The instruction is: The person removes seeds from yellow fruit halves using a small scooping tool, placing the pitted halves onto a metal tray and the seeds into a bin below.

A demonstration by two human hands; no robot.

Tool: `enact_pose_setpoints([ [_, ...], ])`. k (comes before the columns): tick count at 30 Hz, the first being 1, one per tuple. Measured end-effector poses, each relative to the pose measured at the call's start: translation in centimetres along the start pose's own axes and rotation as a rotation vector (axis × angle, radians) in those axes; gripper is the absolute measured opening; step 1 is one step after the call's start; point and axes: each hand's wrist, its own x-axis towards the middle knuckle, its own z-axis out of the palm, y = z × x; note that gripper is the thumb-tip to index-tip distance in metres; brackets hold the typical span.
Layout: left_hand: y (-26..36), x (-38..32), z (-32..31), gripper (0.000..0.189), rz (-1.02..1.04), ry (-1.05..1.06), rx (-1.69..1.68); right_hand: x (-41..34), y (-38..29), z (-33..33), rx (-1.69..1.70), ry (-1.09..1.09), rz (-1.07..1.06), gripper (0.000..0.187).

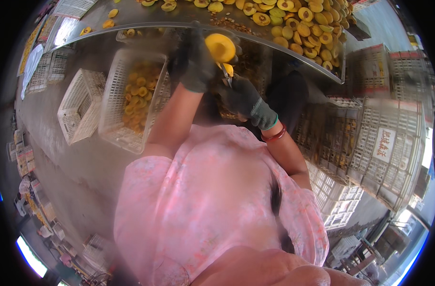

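My left hand [198, 68], in a dark work glove, grips a yellow peach half [221, 47]. The cut face is turned up, with a round hollow in its middle. My right hand [242, 97], gloved alike with a green cuff, holds a small metal-bladed tool [226, 74] just below the fruit. A yellow piece of fruit [229, 69] sits at the blade; whether it is cut free I cannot tell. Both hands are at the near rim of a metal table [189, 16]. Fingers hide the tool's handle.
Many cut peaches [307, 30] are heaped on the table's right, near loose pits [231, 25]. On my left stand a plastic crate [108, 107] containing peach halves [138, 94] and a tilted white crate [79, 107]. Stacked crates [385, 150] rise on the right.
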Motion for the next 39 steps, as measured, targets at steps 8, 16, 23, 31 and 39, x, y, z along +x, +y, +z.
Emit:
enact_pose_setpoints([
  [8,4.4,0.5,-15.7,0.022,0.649,0.494,1.518,2.5,4.8,-0.5,-0.487,0.429,-0.468,0.017],
  [16,3.7,6.0,-17.0,0.037,0.533,0.27,1.674,8.8,11.6,-3.4,-0.552,0.319,-0.072,0.024],
  [23,-11.5,18.2,-3.4,0.046,0.641,-0.258,1.373,7.1,9.3,-3.7,-0.471,0.599,-0.189,0.025],
  [31,-19.4,25.6,2.4,0.039,0.05,-0.533,1.847,8.6,13.6,-7.9,-0.791,0.453,-0.072,0.025],
  [39,-16.0,22.2,1.0,0.068,-0.048,-0.507,1.608,7.7,11.5,-7.3,-0.818,0.629,-0.087,0.022],
])
